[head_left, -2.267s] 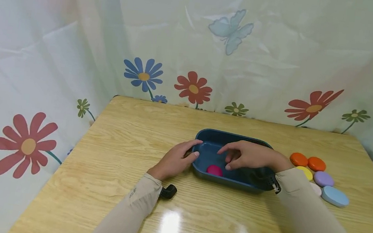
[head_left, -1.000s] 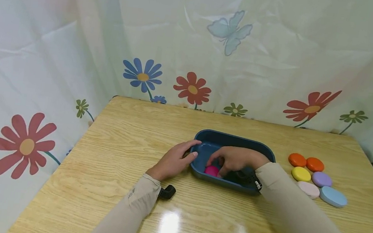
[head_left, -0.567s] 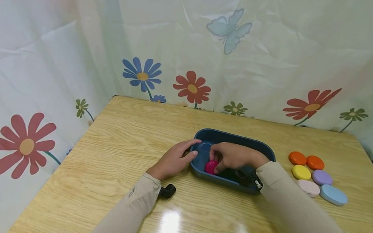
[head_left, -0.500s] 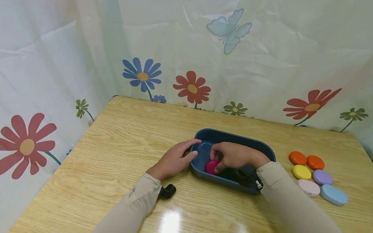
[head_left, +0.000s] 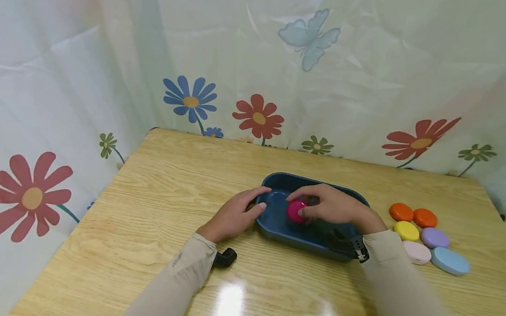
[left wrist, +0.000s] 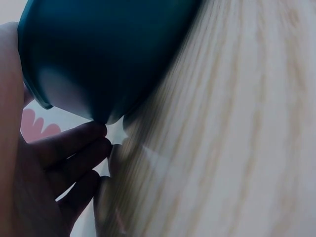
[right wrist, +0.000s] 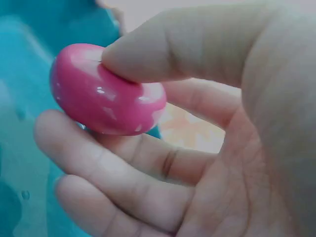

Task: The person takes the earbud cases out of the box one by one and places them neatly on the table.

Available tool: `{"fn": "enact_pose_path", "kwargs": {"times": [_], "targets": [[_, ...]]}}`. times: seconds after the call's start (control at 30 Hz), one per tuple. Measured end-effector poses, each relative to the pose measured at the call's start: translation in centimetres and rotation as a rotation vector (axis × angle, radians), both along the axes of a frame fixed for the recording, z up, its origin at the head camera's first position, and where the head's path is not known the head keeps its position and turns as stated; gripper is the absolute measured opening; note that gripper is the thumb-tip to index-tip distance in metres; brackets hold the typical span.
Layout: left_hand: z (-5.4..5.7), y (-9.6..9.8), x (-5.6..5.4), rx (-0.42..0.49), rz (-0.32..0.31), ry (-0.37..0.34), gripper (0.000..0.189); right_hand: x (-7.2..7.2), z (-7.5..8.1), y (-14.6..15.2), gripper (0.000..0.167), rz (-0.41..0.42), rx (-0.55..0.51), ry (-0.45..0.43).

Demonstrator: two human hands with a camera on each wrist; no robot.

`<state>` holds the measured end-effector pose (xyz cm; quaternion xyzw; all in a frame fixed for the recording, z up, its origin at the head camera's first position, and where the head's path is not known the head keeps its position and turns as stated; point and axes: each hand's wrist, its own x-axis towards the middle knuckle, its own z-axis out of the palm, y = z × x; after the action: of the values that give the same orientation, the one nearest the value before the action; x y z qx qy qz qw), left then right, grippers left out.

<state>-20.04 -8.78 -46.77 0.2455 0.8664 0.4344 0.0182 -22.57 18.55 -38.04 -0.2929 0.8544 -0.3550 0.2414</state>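
My right hand (head_left: 334, 206) pinches a glossy pink pebble-shaped piece (head_left: 296, 211) above the floor of a dark blue oblong tub (head_left: 304, 244). In the right wrist view, the thumb presses on top of the pink piece (right wrist: 108, 94) while fingers support it from below. My left hand (head_left: 233, 213) holds the tub's left end, thumb and index finger over the rim. The left wrist view has the other fingers (left wrist: 79, 148) against the tub's outer wall (left wrist: 98, 54), low near the table.
Right of the tub lie two orange pieces (head_left: 425, 218), a yellow one (head_left: 407, 230), a purple one (head_left: 435, 238), a pale pink one (head_left: 416, 253) and a larger light blue oval (head_left: 450, 261). A flowered cloth (head_left: 338, 84) hangs behind the wooden table (head_left: 185, 171).
My right hand reached down into the tub, took hold of the pink piece and raised it off the floor, slightly rightward. The left hand stays at the tub's left end.
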Motion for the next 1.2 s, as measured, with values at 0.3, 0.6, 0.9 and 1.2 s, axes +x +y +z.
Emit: {"fn": "enact_pose_path", "kwargs": {"times": [0.3, 0.6, 0.9, 1.2], "targets": [[-0.3, -0.1, 0.1, 0.018, 0.001, 0.004, 0.046, 2.1, -0.2, 1.6, 0.032, -0.212, -0.200, 0.083], [-0.3, 0.0, 0.3, 0.012, 0.005, -0.008, 0.046, 3.7, 0.0, 3.8, 0.035, -0.390, -0.266, 0.133], [-0.5, -0.3, 0.0, 0.002, -0.002, -0.011, 0.046, 4.6, -0.8, 7.0, 0.030, -0.500, -0.385, 0.185], [-0.3, -0.2, 0.0, 0.031, -0.024, 0.011, 0.046, 5.5, -0.8, 10.5, 0.026, -0.553, -0.423, 0.169]]}}
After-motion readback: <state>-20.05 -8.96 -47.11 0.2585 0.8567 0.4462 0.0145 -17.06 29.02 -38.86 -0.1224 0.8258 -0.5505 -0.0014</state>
